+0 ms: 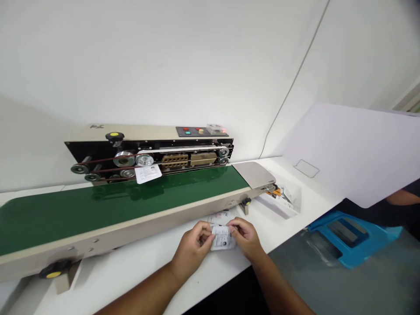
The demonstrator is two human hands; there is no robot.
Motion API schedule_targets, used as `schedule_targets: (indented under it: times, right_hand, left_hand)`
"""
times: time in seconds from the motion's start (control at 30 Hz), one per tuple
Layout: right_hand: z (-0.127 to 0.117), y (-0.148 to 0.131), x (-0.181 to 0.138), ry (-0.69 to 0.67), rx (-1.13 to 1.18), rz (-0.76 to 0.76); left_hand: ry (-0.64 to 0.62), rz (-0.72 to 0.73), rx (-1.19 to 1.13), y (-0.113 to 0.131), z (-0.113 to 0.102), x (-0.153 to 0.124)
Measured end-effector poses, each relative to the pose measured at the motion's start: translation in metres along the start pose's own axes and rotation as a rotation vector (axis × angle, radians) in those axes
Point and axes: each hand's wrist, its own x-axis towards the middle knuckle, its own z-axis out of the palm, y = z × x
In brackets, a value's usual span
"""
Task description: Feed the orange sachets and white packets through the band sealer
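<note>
A small white printed sachet (pixel 220 238) is pinched between both my hands above the white table, close to its front edge. My left hand (pixel 196 240) grips its left side with thumb and fingers. On the opposite side my right hand (pixel 244 234) has its fingertips closed on the upper right corner. Just behind it, partly covered, lie more printed sachets (pixel 221 217) beside the conveyor's base. Another white sachet (pixel 148 173) hangs at the rollers of the band sealing machine (pixel 183 151), over the green conveyor belt (pixel 183 186).
A white bin (pixel 285 203) with tools and an orange-handled item stands right of the conveyor. Black knobs (pixel 55 269) stick out along the conveyor's front. A blue plastic stool (pixel 354 238) is on the floor at right, near another person's arm (pixel 402 197). A white panel (pixel 354 148) rises at right.
</note>
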Motion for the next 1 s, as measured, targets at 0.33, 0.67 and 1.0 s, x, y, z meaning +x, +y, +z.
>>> schedule_targets:
  times: [0.33, 0.67, 1.0]
  right_hand:
    - [-0.015, -0.016, 0.002, 0.011, -0.202, -0.013]
    - [0.002, -0.010, -0.010, 0.028, 0.228, 0.062]
    - [-0.041, -0.048, 0.070, 0.279, 0.269, 0.159]
  left_hand:
    - [-0.086, -0.087, -0.083, 0.000, 0.004, 0.005]
    - [-0.013, -0.126, -0.458, -0.003, 0.007, 0.008]
    - [-0.115, 0.019, -0.160, 0.003, 0.006, -0.003]
